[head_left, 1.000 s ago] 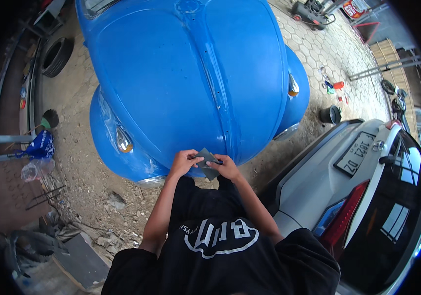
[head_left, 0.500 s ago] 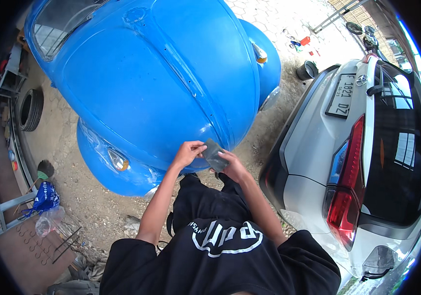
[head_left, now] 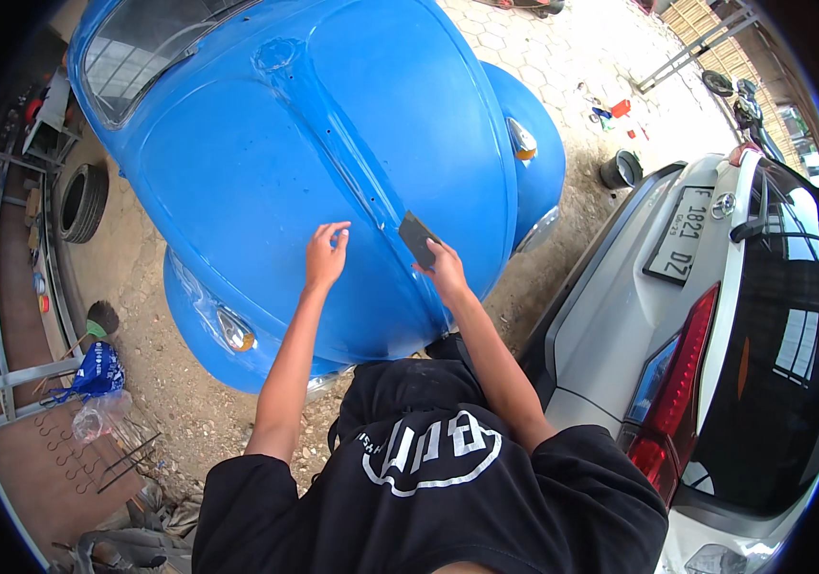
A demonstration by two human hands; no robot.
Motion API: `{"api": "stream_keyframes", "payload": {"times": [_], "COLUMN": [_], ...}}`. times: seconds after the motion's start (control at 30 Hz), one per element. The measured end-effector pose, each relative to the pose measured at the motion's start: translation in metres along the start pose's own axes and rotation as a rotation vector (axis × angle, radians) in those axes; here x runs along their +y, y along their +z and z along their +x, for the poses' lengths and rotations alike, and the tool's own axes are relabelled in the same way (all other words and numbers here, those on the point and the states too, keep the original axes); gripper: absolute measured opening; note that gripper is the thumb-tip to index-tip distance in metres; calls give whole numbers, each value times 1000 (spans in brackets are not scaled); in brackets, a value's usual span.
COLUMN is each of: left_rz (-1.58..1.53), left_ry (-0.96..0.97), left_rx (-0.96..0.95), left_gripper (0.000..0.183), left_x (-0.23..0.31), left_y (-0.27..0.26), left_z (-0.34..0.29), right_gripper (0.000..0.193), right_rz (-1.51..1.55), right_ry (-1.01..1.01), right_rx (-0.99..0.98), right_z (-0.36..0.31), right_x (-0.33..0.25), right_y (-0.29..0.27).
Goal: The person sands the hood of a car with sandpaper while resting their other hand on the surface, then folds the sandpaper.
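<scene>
A blue car's front hood (head_left: 237, 182), rounded and with a raised ridge down its middle, spreads out in front of me. Over the ridge, my right hand (head_left: 447, 274) grips a piece of dark grey sandpaper (head_left: 415, 235) by its lower edge, thumb on top. Whether the sheet touches the paint I cannot tell. My left hand (head_left: 326, 254) holds nothing; its fingers reach out loosely above the hood, left of the ridge. The hood carries a row of small holes and pale worn patches along the ridge.
Close on my right stands a silver car (head_left: 620, 316), its rear toward the blue one. A black bucket (head_left: 622, 170) sits beyond it. Leftward are a tyre (head_left: 83, 203), a broom (head_left: 101, 320), a blue bag (head_left: 96, 371) and metal racking (head_left: 27, 381). The ground is gravelly.
My hands have parted: the left let go of the sandpaper and moved up and left, while the right carried it farther up the hood. My view has shifted, and I stand closer to the hood.
</scene>
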State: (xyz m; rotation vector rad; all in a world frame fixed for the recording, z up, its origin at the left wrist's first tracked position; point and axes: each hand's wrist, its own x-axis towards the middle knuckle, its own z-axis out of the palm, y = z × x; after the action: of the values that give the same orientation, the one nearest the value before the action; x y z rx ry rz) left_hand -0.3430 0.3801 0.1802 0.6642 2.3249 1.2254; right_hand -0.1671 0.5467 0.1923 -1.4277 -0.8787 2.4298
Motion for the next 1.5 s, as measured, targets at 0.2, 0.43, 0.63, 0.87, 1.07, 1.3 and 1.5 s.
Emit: {"api": "stream_keyframes", "payload": {"times": [0.2,0.43,0.63,0.87,1.07,1.3,1.5], "left_rz": [477,783,817,725,738,676,683], "left_ry": [175,179,213,209,130,176,141], "left_rx": [374,459,450,434,406,414,405], "left_gripper": [30,44,46,43,46,45,46], "left_x": [-1,-36,-46,-39,-33,-33,-39], "left_y": [-39,-83,-73,-69,-80,-62,-76], "left_z": [91,140,145,131,118,141,128], "right_gripper": [55,56,54,58,62,66,60], "right_rz": [-1150,-1553,-1530,-1670,-1500,-1441,-1621], "right_ry": [-1145,-1190,-1271,-1205,-1399,-1556,-1377], "right_rx": [-128,-208,-197,-115,-80,12,-89], "right_z": [64,85,133,143,214,287,197], "right_x": [-44,-11,-10,-6,-86,-135,-62], "right_y": [78,99,124,138,310,384,280]}}
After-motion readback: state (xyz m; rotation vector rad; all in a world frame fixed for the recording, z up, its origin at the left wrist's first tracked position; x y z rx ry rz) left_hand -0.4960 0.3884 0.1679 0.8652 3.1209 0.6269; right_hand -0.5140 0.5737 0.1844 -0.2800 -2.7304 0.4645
